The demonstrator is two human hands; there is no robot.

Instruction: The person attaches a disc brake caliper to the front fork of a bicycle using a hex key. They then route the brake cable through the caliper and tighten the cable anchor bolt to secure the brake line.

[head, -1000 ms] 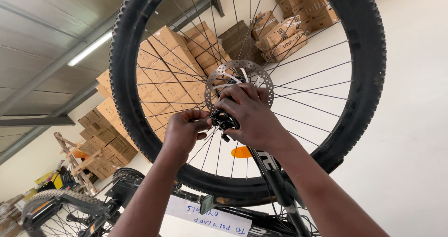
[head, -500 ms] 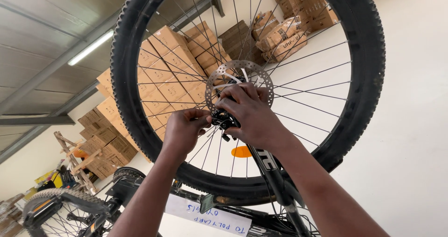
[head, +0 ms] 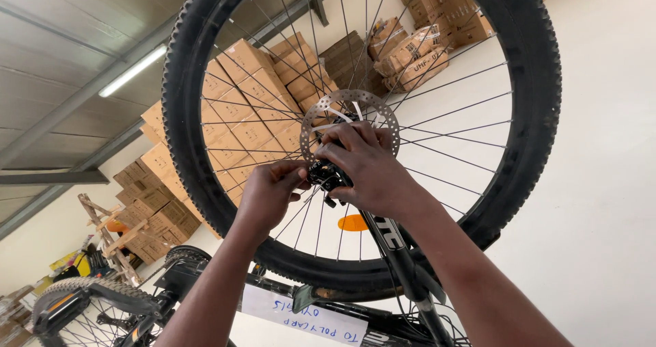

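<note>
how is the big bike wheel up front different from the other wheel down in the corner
The big wheel fills the view, with both hands working at its hub beside the silver brake disc; the corner wheel looks far smaller, sits low at the frame's edge, and nobody touches it. The big wheel shows almost whole, the corner wheel only in part. Both have knobby black tyres and thin wire spokes.

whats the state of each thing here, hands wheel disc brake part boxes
left hand: pinching at the hub, by the caliper
right hand: wrapped over the black brake caliper
brake disc: mounted on the wheel
wheel: tyre on, raised overhead
cardboard boxes: closed, stacked
</note>
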